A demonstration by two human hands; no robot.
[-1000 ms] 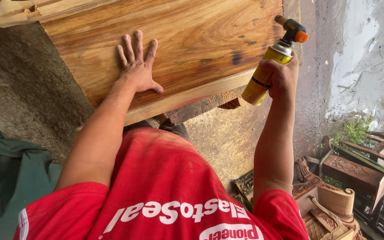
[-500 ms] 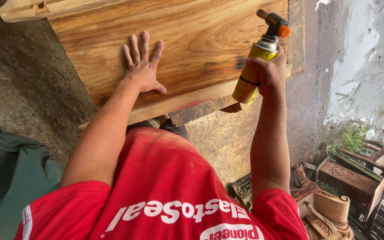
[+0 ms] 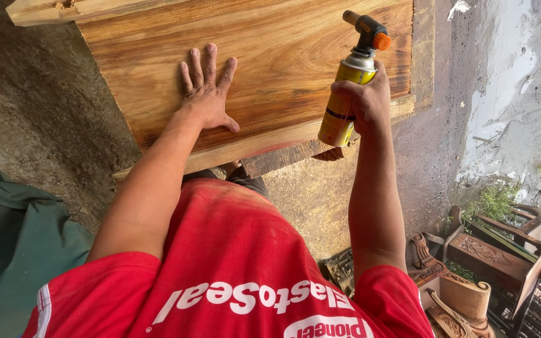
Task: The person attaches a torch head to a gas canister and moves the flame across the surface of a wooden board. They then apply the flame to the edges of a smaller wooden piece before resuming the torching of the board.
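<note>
A large wooden slab (image 3: 283, 56) with strong brown grain fills the top of the head view. My left hand (image 3: 206, 94) lies flat on it, fingers spread, near its lower edge. My right hand (image 3: 365, 100) grips a yellow gas canister (image 3: 343, 103) topped by a black torch head with an orange knob (image 3: 370, 31). The torch nozzle points up and left over the wood. The canister is held upright in front of the slab's lower right part. No flame is visible.
A darker wooden support (image 3: 283, 159) sits under the slab's edge. Green cloth (image 3: 14, 244) lies at the left on the dirt ground. Carved wooden pieces (image 3: 489, 263) and frames are stacked at the lower right, with plants (image 3: 493, 200) and a stained wall (image 3: 515, 94) behind.
My right hand has shifted the torch canister leftward across the slab's right part. My left hand stays flat on the wood in about the same spot.
</note>
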